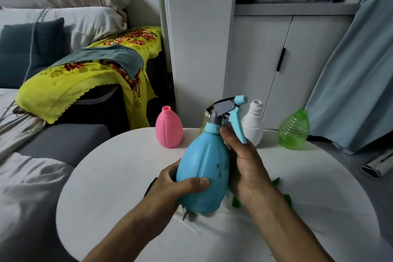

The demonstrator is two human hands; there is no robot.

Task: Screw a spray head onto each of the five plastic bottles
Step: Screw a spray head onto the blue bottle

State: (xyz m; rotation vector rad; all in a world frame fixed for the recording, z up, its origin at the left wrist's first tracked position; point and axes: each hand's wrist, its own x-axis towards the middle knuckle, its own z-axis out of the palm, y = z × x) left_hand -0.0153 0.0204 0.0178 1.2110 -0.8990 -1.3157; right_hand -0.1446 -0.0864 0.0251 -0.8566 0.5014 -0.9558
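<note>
Above the round white table (119, 176) I hold a blue bottle (204, 168), tilted, with a blue and grey spray head (228, 110) seated on its neck. My left hand (176, 187) grips the bottle's lower body, thumb across the front. My right hand (244, 159) wraps the bottle's right side, with the thumb up at the blue collar. Behind stand a pink bottle (169, 127), a white bottle (253, 125) and a green ribbed bottle (294, 130), none with a spray head. A yellowish bottle (204, 119) is mostly hidden behind the blue one.
Loose spray head parts, green bits (276, 183) and thin tubes (187, 217), lie on the table under my hands. A sofa with a yellow flowered cloth (85, 78) stands to the left, white cabinets (265, 53) behind, a blue curtain (350, 83) on the right.
</note>
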